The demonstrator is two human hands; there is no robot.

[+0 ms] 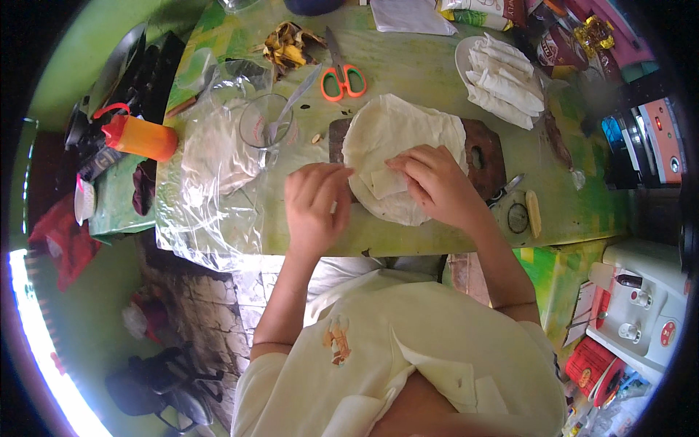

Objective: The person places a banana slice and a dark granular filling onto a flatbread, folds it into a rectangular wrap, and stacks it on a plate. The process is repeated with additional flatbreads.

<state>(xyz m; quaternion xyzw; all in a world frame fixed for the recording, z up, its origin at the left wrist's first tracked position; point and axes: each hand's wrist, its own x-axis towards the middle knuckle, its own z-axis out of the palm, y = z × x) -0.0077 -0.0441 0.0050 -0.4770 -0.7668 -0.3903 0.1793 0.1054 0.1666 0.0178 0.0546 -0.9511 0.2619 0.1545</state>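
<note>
A thin round pastry wrapper (pixel 408 127) lies spread over a dark wooden chopping board (pixel 486 153). Near its middle rests a small pale flat piece (pixel 386 183), roughly square. My right hand (pixel 440 182) is above the wrapper's right half, its fingertips pinched at that piece's upper corner. At the wrapper's left edge is my left hand (pixel 317 200), fingers curled in; what they hold, if anything, is hidden. A knife (pixel 506 188) pokes out at the board's right side, beside a long yellowish strip (pixel 534 213) and a dark ring (pixel 518 218). Rolled wrappers (pixel 502 81) are piled on a plate (pixel 461 57).
Left of the board stands a glass (pixel 268 124) with a spoon, beside clear plastic (pixel 218 156) over more wrappers. Orange-handled scissors (pixel 344 81) and banana peels (pixel 290 47) lie farther back. An orange squeeze bottle (pixel 144 137) is at the left; the table's edge runs before me.
</note>
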